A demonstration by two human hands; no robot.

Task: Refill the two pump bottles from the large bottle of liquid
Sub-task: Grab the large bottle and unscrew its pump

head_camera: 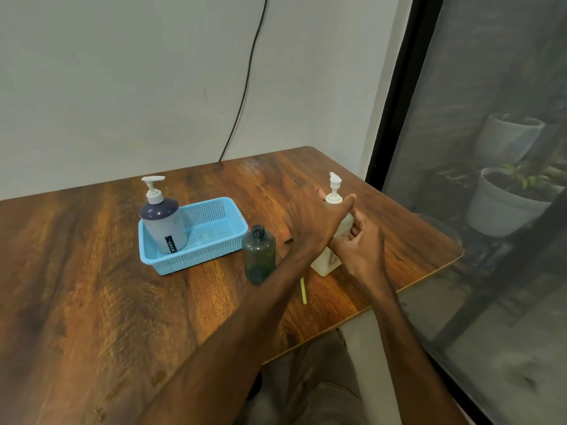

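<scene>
Hands both on the white plastic pump bottle [333, 240], upright near the right edge of the brown wood-grain table [122, 286]. Left hand [316, 222] wrapped round the neck just under the white pump collar, thumb up beside it; right hand [365, 243] clasping the body lower down, fingers curled against its side. Probably unscrewing the pump to open it, though not certain from this view alone.

Just left of the white pump bottle: a dark translucent round plastic bottle [258, 256], uncapped, mouth open, standing on the table. Farther left of it: a light blue rectangular mesh plastic basket [214, 240], holding a grey cylindrical pump bottle with a dark dome shoulder and white pump [162, 222] in its left end. A thin pale yellow stick [303, 289] flat on the wood, in front of the white pump bottle.

Risks, as a guess: smooth glossy plastic likely slick under a twisting grip, so a slip could tip the bottle toward the near table edge. Left forearm passing close over the open dark bottle; a careless sweep could knock it down, light and narrow-based as it looks. Pump tube, once lifted out, may drip onto the polished wood.
</scene>
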